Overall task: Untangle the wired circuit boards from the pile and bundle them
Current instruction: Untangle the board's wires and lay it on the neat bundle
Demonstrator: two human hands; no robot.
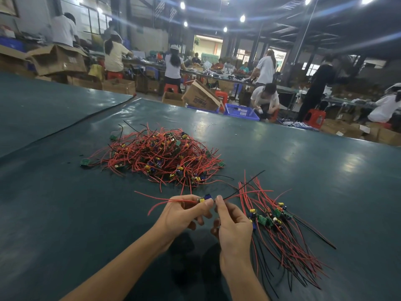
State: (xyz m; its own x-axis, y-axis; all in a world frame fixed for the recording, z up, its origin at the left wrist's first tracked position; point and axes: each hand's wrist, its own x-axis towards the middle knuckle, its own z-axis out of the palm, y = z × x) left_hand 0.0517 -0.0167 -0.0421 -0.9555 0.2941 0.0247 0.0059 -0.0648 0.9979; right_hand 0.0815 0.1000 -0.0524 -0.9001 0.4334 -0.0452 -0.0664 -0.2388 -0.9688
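The loose red leads trailing left of the left hand [184, 213] could snag the pile [156, 157] mid-table if swung — that would re-tangle them. Its fingers are pinched shut on the circuit board [205, 198]; the right hand [232, 222] pinches its black wire, beside the sorted bundle [280, 224] toward the table's near right edge.

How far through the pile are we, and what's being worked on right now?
Done: a small group of boards lies sorted to the right, wires roughly aligned, with no tie visible. In hand: the left hand and right hand pinch one board between them by its wires. Left: the tangled pile on the table is much larger, so most remains.
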